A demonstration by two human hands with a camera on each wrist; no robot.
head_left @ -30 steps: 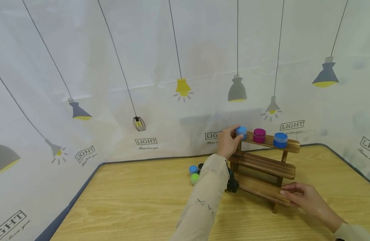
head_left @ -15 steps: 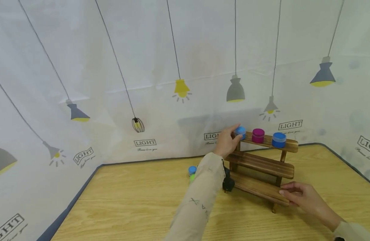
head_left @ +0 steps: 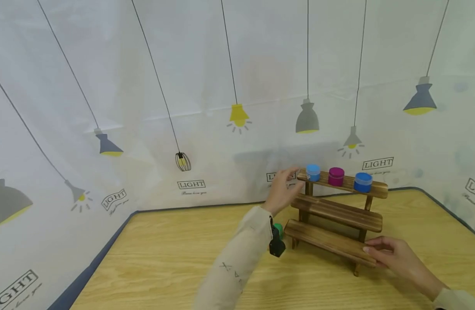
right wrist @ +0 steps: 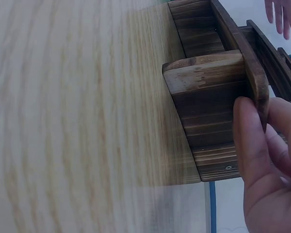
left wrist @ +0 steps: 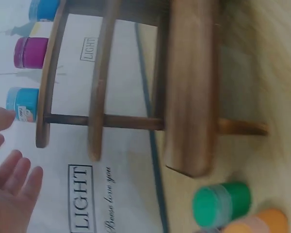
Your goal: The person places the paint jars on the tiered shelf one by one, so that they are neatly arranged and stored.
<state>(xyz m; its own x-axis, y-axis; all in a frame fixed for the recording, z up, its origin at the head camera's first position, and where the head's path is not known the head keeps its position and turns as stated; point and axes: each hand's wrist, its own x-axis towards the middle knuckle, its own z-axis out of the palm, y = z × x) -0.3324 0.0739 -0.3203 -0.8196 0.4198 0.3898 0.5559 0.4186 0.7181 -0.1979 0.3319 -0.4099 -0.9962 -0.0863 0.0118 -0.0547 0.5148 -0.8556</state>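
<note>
A three-tier wooden display rack (head_left: 340, 213) stands on the table. Along its top tier sit a light blue jar (head_left: 313, 172), a magenta jar (head_left: 336, 176) and a darker blue jar (head_left: 363, 182). My left hand (head_left: 281, 191) is just left of the light blue jar, fingers spread and holding nothing. In the left wrist view, a gap shows between most of its fingers and the light blue jar (left wrist: 23, 104). My right hand (head_left: 398, 257) pinches the right end of the bottom tier between thumb and fingers; the right wrist view shows the thumb (right wrist: 250, 131) against the board's underside.
A green jar (left wrist: 222, 205) and an orange jar (left wrist: 259, 222) stand on the table (head_left: 164, 254) by the rack's left end, mostly hidden behind the left sleeve in the head view. A lamp-printed backdrop (head_left: 206, 142) rises behind the table.
My left hand has let go of the light blue jar and drawn back to the left and down. The jar stays on the top tier. My right hand keeps its grip on the rack.
</note>
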